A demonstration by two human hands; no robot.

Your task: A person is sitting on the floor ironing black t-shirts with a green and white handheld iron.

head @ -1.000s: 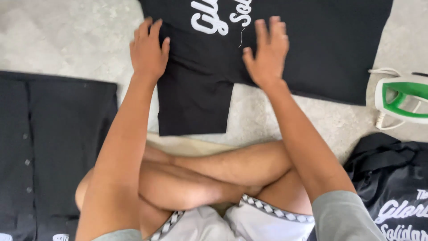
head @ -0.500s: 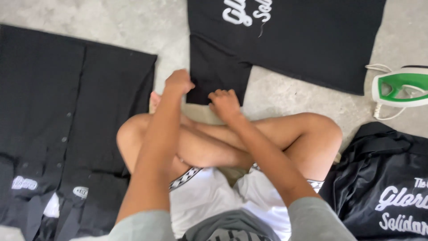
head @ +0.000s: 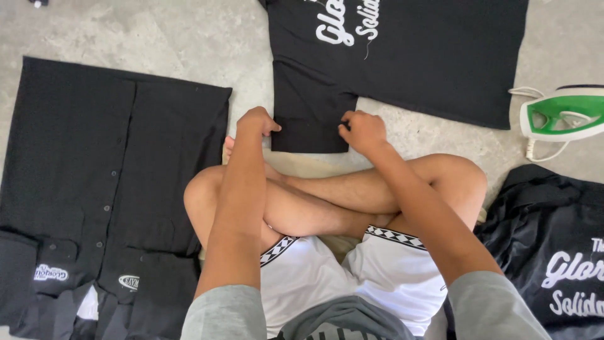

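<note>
Hands pinch the sleeve (head: 310, 119) hem of a black T-shirt (head: 434, 56) on the floor (head: 157, 38), left hand (head: 257, 121) at one corner, right hand (head: 362, 130) at the other.

The floor (head: 157, 38) is grey concrete with a mottled, slightly rough surface and some lighter patches. The light is soft and even, like daylight, and it makes no hard shadows. On the left side a black buttoned shirt (head: 94, 176) lies flat on the floor, with small white patches near its lower part. On the right a green and white iron (head: 563, 113) rests on the floor with its white cord (head: 535, 151) curling beside it. Below the iron another black garment (head: 553, 252) lies crumpled. No walls, windows or furniture come into view
</note>
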